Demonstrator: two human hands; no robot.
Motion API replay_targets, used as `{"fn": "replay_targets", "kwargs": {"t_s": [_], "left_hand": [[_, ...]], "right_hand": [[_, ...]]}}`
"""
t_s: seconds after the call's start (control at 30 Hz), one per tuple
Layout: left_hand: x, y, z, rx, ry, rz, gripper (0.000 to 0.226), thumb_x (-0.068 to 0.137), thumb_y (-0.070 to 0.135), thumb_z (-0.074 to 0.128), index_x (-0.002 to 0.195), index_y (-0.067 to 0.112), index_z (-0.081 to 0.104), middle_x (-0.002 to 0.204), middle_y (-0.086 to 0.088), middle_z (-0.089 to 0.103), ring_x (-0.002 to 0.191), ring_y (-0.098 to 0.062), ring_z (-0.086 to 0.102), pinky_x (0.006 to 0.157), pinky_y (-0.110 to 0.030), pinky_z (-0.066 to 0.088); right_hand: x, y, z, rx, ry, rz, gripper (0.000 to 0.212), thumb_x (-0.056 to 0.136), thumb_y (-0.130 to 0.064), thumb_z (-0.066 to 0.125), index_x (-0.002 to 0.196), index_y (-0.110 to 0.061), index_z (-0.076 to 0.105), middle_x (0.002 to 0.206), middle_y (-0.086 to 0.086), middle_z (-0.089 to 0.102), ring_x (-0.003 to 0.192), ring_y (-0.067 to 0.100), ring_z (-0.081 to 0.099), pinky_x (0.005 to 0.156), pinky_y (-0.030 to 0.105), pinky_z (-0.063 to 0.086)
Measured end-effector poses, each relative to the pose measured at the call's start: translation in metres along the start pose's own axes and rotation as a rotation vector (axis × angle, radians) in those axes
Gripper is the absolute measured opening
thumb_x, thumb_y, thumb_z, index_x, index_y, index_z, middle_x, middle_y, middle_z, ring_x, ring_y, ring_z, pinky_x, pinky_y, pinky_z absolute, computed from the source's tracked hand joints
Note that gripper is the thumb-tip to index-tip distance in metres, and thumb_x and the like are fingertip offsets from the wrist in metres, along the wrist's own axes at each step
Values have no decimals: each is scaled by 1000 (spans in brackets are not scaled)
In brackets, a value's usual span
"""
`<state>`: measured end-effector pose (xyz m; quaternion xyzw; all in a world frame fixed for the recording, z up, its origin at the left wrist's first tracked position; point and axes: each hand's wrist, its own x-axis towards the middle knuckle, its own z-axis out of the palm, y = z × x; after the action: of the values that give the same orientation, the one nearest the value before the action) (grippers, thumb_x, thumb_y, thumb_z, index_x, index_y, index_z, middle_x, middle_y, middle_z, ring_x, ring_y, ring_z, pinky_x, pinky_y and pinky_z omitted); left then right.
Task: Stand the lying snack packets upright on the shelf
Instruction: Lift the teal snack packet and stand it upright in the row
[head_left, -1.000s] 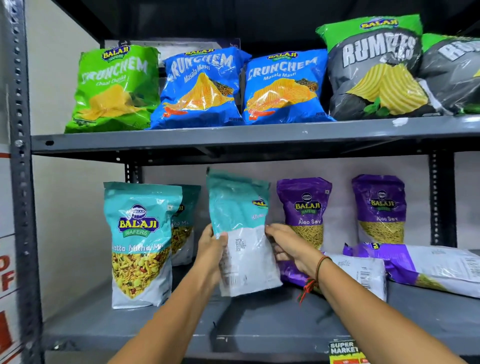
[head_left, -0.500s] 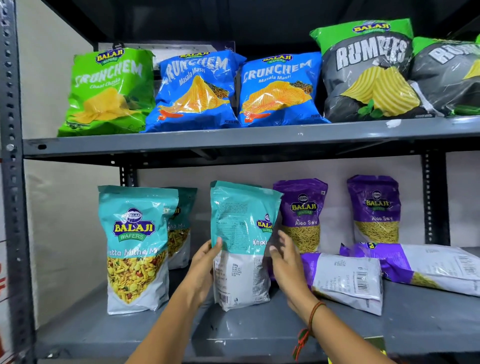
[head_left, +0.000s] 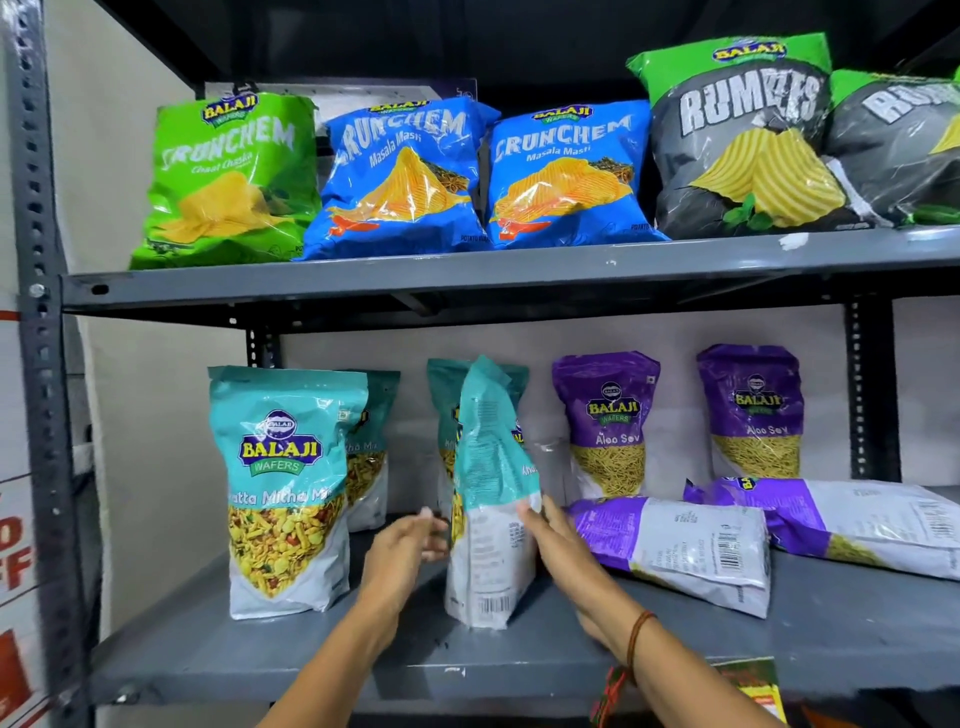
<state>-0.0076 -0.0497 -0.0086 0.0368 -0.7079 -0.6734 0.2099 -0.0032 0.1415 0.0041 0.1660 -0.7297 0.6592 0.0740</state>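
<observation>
Green, blue and dark crisp bags (head_left: 566, 174) above; sale sticker (head_left: 750, 686), seemingly.

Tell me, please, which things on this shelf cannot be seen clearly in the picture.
- Head view: the teal packet shows its back and side; its front label is turned away.
- Another teal packet stands behind it, mostly covered.
- The rightmost Rumbles bag is cut off by the right edge.
- The left hand is motion-blurred; contact with the packet is unclear.
- The lying purple packet has print too small to read.
</observation>
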Motion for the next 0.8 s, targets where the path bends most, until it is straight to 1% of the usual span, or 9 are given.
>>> {"fn": "replay_targets", "kwargs": {"t_s": [0.1,0.2,0.27,0.37,0.43,0.5,0.57,0.67,0.8], "left_hand": [[5,-4,1,61,-26,-25,11,96,16,57,101,23,63,105,-1,65,98,-17,58,80,-27,44],[3,-5,18,-71,-192,-95,18,100,18,51,115,14,60,119,-6,69,103,-16,65,84,-26,52],[-5,-6,26,-73,-199,-84,20,98,25,55,112,15,65,114,-7,74,94,-12,69,79,-22,55],[-13,-12,21,-48,-68,-56,35,81,36,75,109,18,64,102,-8,76,93,-20,72,95,-39,54],[-12,-13,12,-73,-14,-56,45,73,38,82,107,18,60,85,-7,72,74,-20,70,90,-41,56],[-8,-11,7,-47,27,-48,54,67,43,84,108,21,56,76,-2,59,70,-17,60,78,-36,52],[0,-8,7,-56,-3,-68,66,64,47,85,116,22,52,93,0,60,88,-17,61,83,-34,51],[15,-5,9,-189,-203,-147,90,55,44,91,129,19,46,124,-2,66,116,-21,64,106,-42,46],[15,-4,12,-130,-381,-115,83,42,40,96,116,17,67,108,2,79,92,-6,76,71,-17,53]], "right_hand": [[-10,5,3,-101,251,-37,62,85,-61,50,138,-32,40,144,1,41,134,19,38,117,44,30],[-24,9,18,-178,130,-40,100,49,-82,61,133,-35,32,129,-9,37,120,8,37,113,37,35],[-21,14,24,-288,113,-48,113,46,-76,71,139,-32,26,127,-10,31,119,7,33,113,35,34],[-3,19,9,-89,5,-12,77,70,-35,80,135,-23,42,129,-4,55,119,12,55,101,30,49],[7,20,-8,66,-76,53,53,79,-8,71,128,-22,55,114,-4,72,102,11,69,74,18,57],[12,20,-19,-1,11,20,38,80,-3,65,113,-21,66,105,-5,75,91,7,70,64,14,53],[15,20,-27,-77,146,-42,27,80,-7,64,93,-31,70,104,-5,75,90,6,69,70,19,53],[14,26,-33,-98,75,-49,21,78,-27,76,94,-39,67,100,-14,76,91,0,70,75,19,55],[29,34,-38,-42,-17,-20,29,88,-11,68,110,-29,64,116,-3,72,106,9,67,95,33,55]]}}
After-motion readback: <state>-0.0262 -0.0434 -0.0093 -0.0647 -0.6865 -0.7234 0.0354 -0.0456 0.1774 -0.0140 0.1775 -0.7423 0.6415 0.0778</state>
